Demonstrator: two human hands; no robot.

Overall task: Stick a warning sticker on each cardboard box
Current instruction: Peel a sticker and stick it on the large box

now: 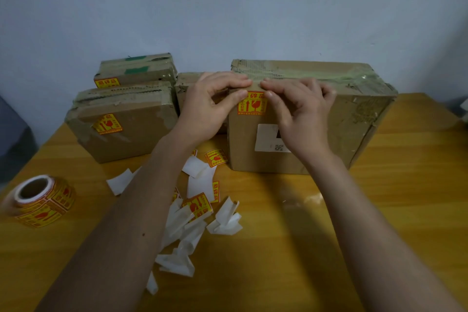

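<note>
A large cardboard box [329, 119] stands on the right of the table. A yellow and red warning sticker [252, 105] lies against the upper left of its front face. My left hand [207, 109] pinches the sticker's top left corner between thumb and forefinger at the box's top edge. My right hand [301, 114] pinches the top right corner the same way. A smaller box [131, 139] at the left carries a sticker [107, 124], as does the box behind it [136, 72]. Another box [186, 83] is mostly hidden behind my left hand.
A roll of warning stickers [40, 200] lies at the table's left edge. Loose stickers [215, 157] and several white backing scraps [222, 220] litter the wooden table [379, 210] under my arms. A white shipping label [266, 138] is on the large box. The wall is close behind.
</note>
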